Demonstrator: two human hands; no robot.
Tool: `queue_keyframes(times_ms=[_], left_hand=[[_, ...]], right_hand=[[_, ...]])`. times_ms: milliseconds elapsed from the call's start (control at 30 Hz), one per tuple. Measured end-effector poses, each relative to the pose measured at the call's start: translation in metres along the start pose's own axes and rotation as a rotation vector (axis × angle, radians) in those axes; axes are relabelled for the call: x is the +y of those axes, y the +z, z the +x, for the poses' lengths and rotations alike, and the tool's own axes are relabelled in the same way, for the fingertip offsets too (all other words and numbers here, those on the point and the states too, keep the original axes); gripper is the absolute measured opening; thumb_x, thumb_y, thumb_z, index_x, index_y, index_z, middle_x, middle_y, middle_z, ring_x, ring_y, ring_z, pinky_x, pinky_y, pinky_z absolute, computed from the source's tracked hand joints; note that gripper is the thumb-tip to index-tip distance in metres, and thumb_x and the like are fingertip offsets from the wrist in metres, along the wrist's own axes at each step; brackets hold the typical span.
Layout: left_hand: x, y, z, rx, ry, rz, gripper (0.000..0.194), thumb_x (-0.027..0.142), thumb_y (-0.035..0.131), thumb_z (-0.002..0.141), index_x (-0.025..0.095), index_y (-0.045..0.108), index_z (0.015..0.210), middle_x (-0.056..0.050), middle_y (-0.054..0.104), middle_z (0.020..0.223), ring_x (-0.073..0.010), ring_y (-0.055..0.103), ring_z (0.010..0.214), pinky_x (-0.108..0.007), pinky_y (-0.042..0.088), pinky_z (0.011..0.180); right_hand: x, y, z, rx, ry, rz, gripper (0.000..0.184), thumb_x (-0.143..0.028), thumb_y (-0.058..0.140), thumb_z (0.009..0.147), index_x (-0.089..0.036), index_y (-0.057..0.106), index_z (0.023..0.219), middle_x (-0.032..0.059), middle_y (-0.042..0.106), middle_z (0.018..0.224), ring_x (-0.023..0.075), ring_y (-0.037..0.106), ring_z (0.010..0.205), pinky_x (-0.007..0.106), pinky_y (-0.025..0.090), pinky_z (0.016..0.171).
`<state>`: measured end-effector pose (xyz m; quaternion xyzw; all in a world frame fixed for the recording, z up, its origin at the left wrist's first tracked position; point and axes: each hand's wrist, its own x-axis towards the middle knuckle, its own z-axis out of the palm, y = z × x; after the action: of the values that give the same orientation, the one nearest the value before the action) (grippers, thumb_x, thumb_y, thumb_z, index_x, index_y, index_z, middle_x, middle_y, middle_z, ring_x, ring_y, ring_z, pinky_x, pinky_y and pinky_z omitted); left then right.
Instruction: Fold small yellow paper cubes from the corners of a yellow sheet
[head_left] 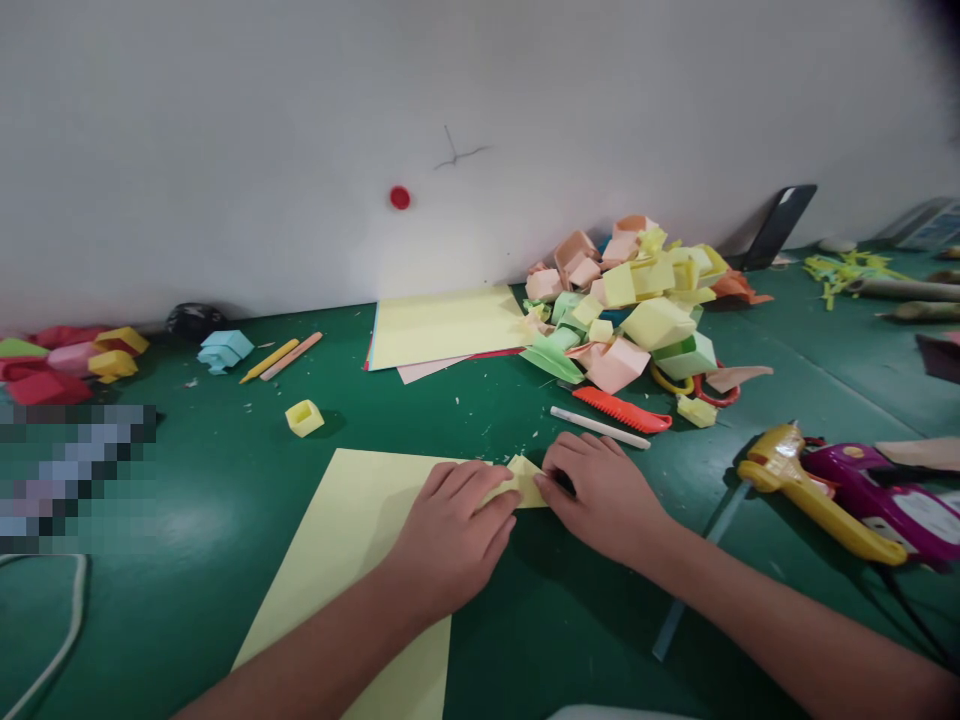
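A small folded piece of yellow paper (525, 481) lies on the green table (225, 480), pressed between both my hands. My left hand (454, 530) lies over its left side, fingers curled down onto it. My right hand (600, 492) presses its right edge with bent fingers. Under my left arm lies a larger yellow sheet (349, 540).
A heap of folded paper cubes (630, 310) sits behind, with an orange comb-like tool (622, 408) and a white stick (600, 427). A yellow glue gun (810, 490) lies at right. Paper sheets (442, 325), a small yellow cube (304, 417) and pencils (281, 358) lie at back left.
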<state>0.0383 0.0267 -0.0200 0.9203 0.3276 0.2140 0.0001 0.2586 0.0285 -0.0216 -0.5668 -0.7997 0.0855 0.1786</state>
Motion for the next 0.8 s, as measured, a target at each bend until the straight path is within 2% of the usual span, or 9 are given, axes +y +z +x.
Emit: queue_keyframes(times_ms=[133,267,500,667,800], left_hand=[[0.000,0.001,0.000,-0.026,0.040,-0.005,0.027,0.021,0.047,0.101,0.021,0.068,0.117,-0.004,0.071,0.117,-0.0222,0.061,0.109,-0.040,0.044,0.093],[-0.002,0.002,0.000,-0.024,0.018,-0.006,0.027,0.019,0.046,0.101,0.021,0.069,0.114,-0.002,0.072,0.111,-0.0216,0.062,0.103,-0.040,0.043,0.089],[-0.002,0.002,-0.001,-0.010,0.000,-0.002,0.025,0.017,0.048,0.100,0.021,0.071,0.109,-0.003,0.072,0.108,-0.0205,0.062,0.099,-0.039,0.043,0.086],[-0.001,0.003,-0.001,-0.031,-0.017,-0.006,0.024,0.018,0.049,0.099,0.021,0.071,0.109,-0.003,0.072,0.108,-0.0213,0.061,0.099,-0.040,0.044,0.085],[-0.001,0.003,0.000,-0.035,-0.024,-0.010,0.024,0.017,0.050,0.099,0.022,0.070,0.111,-0.003,0.072,0.107,-0.0211,0.061,0.100,-0.039,0.045,0.085]], right_hand=[[-0.001,0.001,0.001,0.012,0.000,-0.046,0.018,-0.026,0.053,0.094,-0.021,0.054,0.077,0.0027,0.061,0.081,0.0206,0.053,0.079,0.036,0.031,0.073],[0.000,0.002,0.001,0.007,-0.031,-0.049,0.009,-0.028,0.052,0.096,-0.021,0.059,0.094,0.0037,0.064,0.089,0.0221,0.055,0.084,0.036,0.032,0.075],[-0.003,-0.003,-0.005,-0.013,-0.197,-0.175,0.028,-0.028,0.045,0.101,-0.020,0.062,0.122,0.0093,0.064,0.105,0.0262,0.053,0.093,0.040,0.036,0.081],[-0.006,-0.006,-0.011,-0.017,-0.227,-0.191,0.039,-0.030,0.045,0.102,-0.020,0.054,0.138,0.0105,0.063,0.113,0.0275,0.053,0.098,0.042,0.039,0.083],[-0.005,-0.006,-0.011,-0.050,-0.243,-0.201,0.040,-0.029,0.043,0.102,-0.021,0.055,0.139,0.0107,0.062,0.110,0.0269,0.053,0.095,0.042,0.040,0.081]])
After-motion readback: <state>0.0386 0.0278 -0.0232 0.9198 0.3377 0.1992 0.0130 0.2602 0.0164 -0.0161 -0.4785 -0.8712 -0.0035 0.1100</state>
